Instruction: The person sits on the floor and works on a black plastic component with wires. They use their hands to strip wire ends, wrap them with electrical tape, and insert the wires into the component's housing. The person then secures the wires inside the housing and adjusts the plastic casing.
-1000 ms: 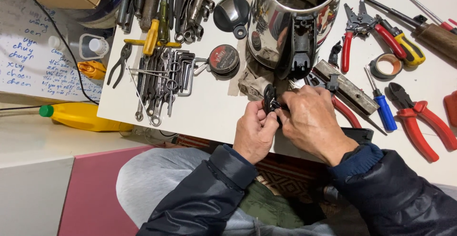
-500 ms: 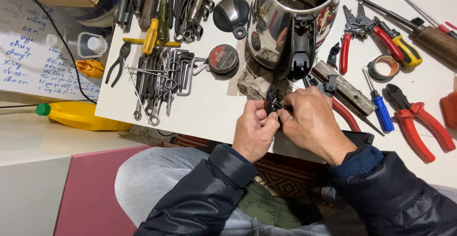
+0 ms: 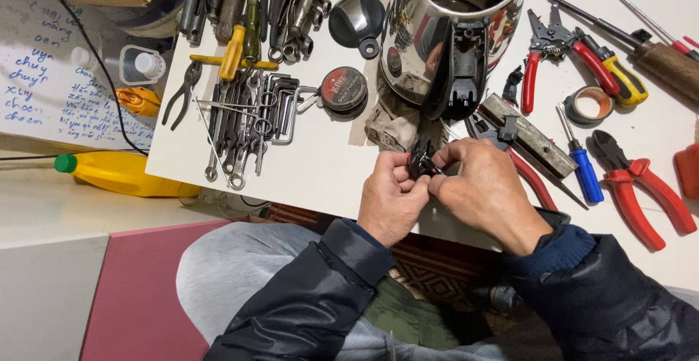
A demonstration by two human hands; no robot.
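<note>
Hands meet over the near edge of the white table (image 3: 320, 171). The left hand (image 3: 392, 199) is curled up tight, with its fingers and thumb pinching a small black part (image 3: 420, 163). The right hand (image 3: 484, 190) is curled too, and its fingertips pinch the same part from the other side. The two hands touch each other at the fingers. The part is held up just above the table, between both hands. It is mostly hidden by the fingers, so its shape is hard to tell; it may be a little plastic piece.

Just behind the hands lies a shiny metal kettle (image 3: 455, 29) with a black handle, and a crumpled rag (image 3: 393, 120) sits beside it. A round black tin (image 3: 344, 88) is near the rag. To the left lie a bunch of wrenches (image 3: 240, 135) and a yellow-handled tool (image 3: 234, 51). To the right of the hands are a blue screwdriver (image 3: 585, 168), red pliers (image 3: 641, 186), a roll of tape (image 3: 588, 104) and a red wire stripper (image 3: 553, 44). A yellow bottle (image 3: 120, 174) lies on the floor, off the left edge of the table.
</note>
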